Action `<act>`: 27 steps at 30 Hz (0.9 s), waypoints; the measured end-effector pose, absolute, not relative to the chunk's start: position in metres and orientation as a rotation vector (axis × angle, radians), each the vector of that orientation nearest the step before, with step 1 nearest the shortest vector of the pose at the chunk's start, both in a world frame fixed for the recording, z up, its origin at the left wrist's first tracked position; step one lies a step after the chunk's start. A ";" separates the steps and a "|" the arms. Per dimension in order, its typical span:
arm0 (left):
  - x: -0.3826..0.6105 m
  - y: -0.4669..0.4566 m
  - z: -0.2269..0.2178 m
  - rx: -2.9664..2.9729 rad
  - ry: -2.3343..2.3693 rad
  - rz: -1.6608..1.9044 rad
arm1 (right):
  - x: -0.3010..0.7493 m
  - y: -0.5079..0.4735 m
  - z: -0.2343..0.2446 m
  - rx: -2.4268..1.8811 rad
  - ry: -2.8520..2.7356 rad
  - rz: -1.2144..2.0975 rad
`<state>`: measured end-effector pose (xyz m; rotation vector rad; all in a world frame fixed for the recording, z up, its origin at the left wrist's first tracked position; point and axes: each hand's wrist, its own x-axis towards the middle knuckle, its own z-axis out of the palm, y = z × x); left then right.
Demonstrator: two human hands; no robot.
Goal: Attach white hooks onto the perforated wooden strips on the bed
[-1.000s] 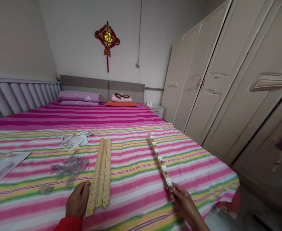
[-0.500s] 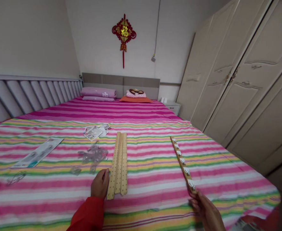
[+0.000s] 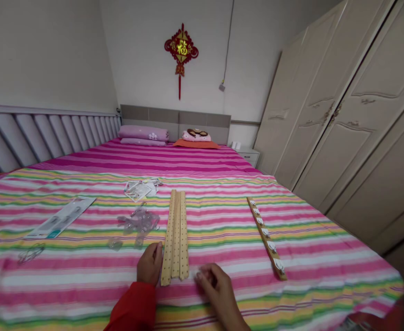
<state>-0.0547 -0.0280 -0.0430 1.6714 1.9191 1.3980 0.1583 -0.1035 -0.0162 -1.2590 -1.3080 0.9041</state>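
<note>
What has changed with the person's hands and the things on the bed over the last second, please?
The right hand has let go of the hook rail, which now lies on the bed, and moved left towards the near end of the wooden slats. The left hand and slats stayed put.

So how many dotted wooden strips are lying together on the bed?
3: the left strip, the middle strip and the right strip, side by side, with the left hand just beside them.

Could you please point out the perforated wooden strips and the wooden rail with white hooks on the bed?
perforated wooden strips (image 3: 176, 236): head view, on the face of the middle strip.
wooden rail with white hooks (image 3: 267, 239): head view, on the wood near the rail's middle.
</note>
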 end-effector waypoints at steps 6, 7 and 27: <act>-0.056 -0.027 -0.043 1.677 1.880 1.422 | 0.118 -0.068 -0.013 -1.485 -1.560 0.561; -0.057 -0.028 -0.043 1.678 1.876 1.410 | 0.114 -0.066 -0.013 -1.521 -1.579 0.543; -0.063 -0.023 -0.048 1.716 1.764 1.406 | 0.093 -0.047 -0.012 -1.672 -1.776 0.537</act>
